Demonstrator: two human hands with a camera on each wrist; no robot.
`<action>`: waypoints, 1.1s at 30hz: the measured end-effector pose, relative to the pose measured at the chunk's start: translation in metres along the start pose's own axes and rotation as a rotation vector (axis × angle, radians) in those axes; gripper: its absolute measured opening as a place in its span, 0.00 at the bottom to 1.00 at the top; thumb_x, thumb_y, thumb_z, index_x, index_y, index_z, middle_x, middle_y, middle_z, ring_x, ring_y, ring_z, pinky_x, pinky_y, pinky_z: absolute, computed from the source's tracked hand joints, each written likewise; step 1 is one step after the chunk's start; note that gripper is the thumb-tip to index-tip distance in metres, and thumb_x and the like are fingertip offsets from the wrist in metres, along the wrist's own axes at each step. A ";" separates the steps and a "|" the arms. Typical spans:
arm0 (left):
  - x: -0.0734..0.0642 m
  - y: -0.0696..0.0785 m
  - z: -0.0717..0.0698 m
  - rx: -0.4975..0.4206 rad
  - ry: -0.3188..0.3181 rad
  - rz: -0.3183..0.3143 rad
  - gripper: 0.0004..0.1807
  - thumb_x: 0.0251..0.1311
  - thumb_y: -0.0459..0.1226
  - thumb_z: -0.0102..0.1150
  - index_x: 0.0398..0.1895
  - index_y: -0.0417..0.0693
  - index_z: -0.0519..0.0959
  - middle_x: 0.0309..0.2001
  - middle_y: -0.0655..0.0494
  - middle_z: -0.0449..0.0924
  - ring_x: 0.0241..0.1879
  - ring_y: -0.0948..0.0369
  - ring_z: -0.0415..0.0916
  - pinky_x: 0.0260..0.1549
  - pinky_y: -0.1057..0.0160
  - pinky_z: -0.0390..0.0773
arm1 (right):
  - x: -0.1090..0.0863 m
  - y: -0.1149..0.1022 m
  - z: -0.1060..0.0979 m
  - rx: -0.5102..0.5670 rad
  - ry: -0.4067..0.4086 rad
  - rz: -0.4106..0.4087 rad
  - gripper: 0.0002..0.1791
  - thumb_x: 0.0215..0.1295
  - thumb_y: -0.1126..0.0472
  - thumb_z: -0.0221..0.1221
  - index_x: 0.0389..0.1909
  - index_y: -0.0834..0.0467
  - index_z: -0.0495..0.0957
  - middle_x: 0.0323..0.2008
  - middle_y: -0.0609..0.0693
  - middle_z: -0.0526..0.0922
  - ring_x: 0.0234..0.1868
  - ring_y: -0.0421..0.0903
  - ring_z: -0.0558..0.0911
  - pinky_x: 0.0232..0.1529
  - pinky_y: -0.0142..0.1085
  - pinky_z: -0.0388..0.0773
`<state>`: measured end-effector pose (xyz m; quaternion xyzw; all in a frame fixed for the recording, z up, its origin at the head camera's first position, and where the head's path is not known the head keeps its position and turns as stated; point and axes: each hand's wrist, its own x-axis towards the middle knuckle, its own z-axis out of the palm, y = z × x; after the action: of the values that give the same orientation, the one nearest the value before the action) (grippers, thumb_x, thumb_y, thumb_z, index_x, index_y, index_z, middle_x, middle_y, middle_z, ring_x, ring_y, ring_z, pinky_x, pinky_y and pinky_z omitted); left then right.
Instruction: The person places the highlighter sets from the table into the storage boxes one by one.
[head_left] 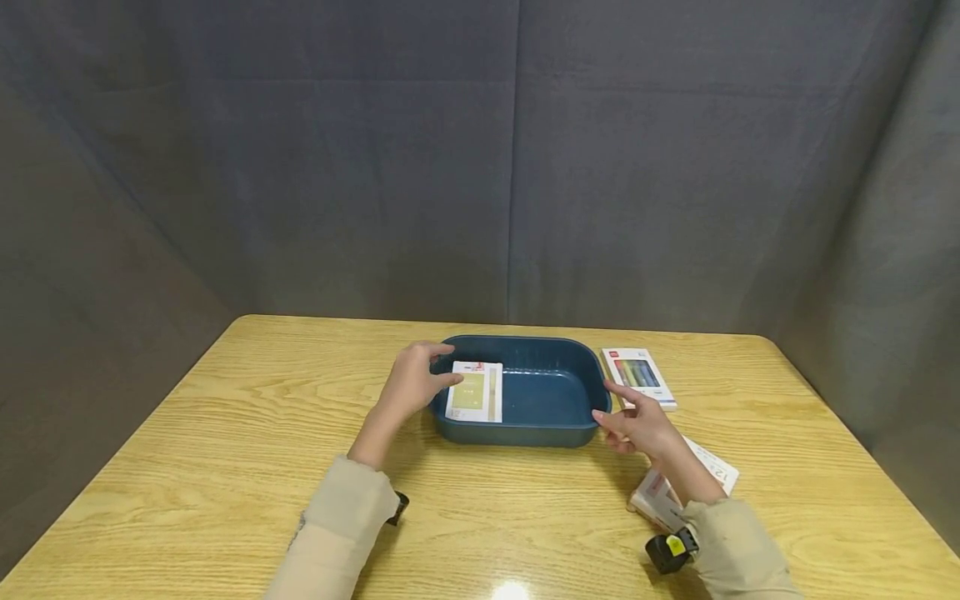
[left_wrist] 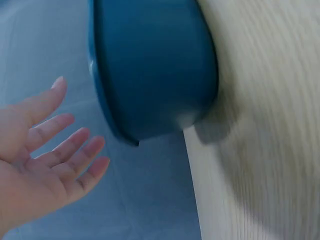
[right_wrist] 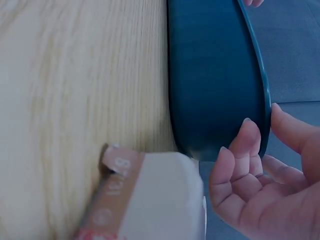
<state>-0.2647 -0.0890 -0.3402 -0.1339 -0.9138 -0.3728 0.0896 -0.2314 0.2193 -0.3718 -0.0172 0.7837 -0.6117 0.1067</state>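
A dark blue plastic bin [head_left: 525, 435] stands on the table, with a flat white-and-yellow-green packet [head_left: 474, 393] leaning inside its left end. My left hand [head_left: 415, 379] is at the bin's left end, fingers spread and holding nothing. In the left wrist view, that hand [left_wrist: 55, 155] shows a gap between its fingertips and the bin's rim [left_wrist: 102, 95]. At the opposite end, my right hand [head_left: 637, 423] pinches the rim. The right wrist view shows its thumb [right_wrist: 287, 125] at the rim's edge and the fingers curled against the outer wall.
Just right of the bin lies a white box with a picture of coloured sticks [head_left: 637, 379]. Another white box with a brownish band [head_left: 660, 496] sits partly beneath my right forearm. Grey curtains [head_left: 510, 167] rise behind the wooden table [head_left: 225, 467] and at both sides.
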 end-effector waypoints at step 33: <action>-0.001 -0.035 -0.008 -0.179 -0.228 -0.097 0.35 0.45 0.30 0.67 0.60 0.35 0.65 0.57 0.35 0.64 0.51 0.42 0.67 0.45 0.53 0.72 | -0.040 -0.002 -0.032 -0.350 -0.010 -0.072 0.39 0.56 0.61 0.60 0.62 0.73 0.52 0.28 0.54 0.72 0.24 0.46 0.71 0.22 0.37 0.72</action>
<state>-0.2738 -0.1186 -0.3577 -0.1383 -0.8866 -0.4391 -0.0453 -0.1985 0.2556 -0.3563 -0.0669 0.8766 -0.4691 0.0840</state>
